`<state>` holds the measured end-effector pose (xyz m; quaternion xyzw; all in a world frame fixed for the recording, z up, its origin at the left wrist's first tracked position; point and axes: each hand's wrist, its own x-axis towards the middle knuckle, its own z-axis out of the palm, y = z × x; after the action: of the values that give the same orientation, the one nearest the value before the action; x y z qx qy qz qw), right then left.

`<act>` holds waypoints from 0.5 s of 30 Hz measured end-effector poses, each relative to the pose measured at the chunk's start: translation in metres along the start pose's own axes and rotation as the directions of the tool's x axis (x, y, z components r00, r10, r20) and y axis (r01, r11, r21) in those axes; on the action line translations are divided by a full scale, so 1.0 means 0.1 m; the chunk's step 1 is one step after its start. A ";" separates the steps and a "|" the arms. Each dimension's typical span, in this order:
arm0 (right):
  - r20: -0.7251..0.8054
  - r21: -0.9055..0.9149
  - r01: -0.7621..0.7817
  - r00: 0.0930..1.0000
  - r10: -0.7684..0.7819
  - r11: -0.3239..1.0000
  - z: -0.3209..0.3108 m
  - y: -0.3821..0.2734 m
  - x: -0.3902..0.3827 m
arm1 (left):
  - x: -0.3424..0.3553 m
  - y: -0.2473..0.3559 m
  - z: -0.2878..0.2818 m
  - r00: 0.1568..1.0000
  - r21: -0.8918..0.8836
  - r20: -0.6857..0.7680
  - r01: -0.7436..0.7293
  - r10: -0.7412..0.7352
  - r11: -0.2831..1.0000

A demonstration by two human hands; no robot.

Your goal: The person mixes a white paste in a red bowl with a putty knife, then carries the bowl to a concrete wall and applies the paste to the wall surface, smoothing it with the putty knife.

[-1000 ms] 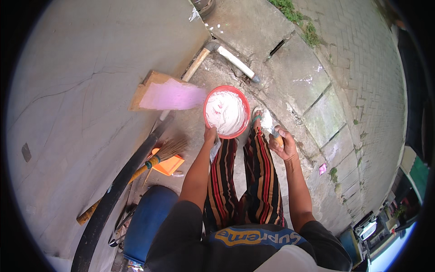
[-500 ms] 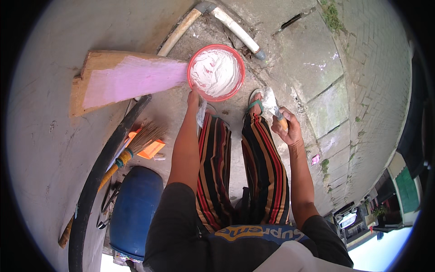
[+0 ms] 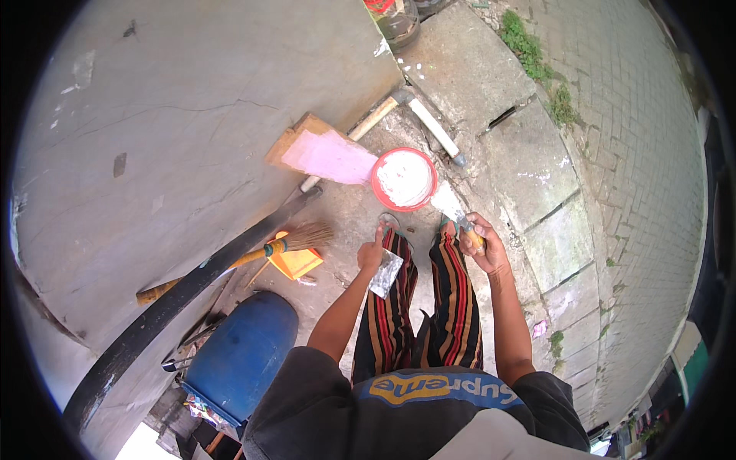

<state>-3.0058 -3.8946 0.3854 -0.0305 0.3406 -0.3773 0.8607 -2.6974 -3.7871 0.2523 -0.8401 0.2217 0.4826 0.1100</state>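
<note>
My left hand [image 3: 371,254] is closed on a flat, greyish square metal plate [image 3: 386,274], its smeared face showing above my left thigh. My right hand [image 3: 488,245] grips a putty knife [image 3: 448,202] by its yellow-orange handle. White paste coats the knife's blade, which points toward the red bucket [image 3: 403,208] and lies beside its lower right rim. Thick white paste [image 3: 403,178] fills much of the bucket. The bucket stands on the ground in front of my feet, apart from my left hand.
Against the bucket's left side is a wooden board [image 3: 326,156] painted pink. Pipes [image 3: 433,126] run behind it. On the left are a black pipe [image 3: 184,295], a broom [image 3: 295,239], an orange dustpan [image 3: 295,264] and a blue drum [image 3: 249,356]. Concrete slabs [image 3: 537,180] line the right.
My left hand has come back from the bucket's rim, and the plate now shows its face. The putty knife is nearer the bucket. The whole view has shifted, showing more wall.
</note>
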 end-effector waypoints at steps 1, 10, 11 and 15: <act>0.029 -0.003 -0.007 1.000 0.007 1.000 0.15 -0.09 -0.10 | -0.31 -0.28 0.02 1.000 0.036 0.001 -0.003 0.003 0.999; 0.327 -0.126 0.078 0.944 -0.032 0.989 1.33 -0.96 -0.69 | -1.64 -0.65 -0.39 0.881 0.074 -0.060 -0.465 0.470 0.882; 0.300 -0.135 0.106 0.952 -0.061 0.985 1.50 -1.05 -0.74 | -1.56 -0.61 -0.47 0.873 -0.011 -0.021 -0.488 0.487 0.873; 0.181 -0.208 0.205 0.969 -0.168 0.956 2.39 -1.17 -1.01 | -1.77 0.06 -1.08 0.867 -0.497 0.036 -0.415 0.496 0.762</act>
<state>-2.9825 -3.9589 0.6614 -0.1904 0.3060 -0.4124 0.8367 -2.6954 -3.7885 0.4597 -0.7183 0.2850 0.6018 -0.2017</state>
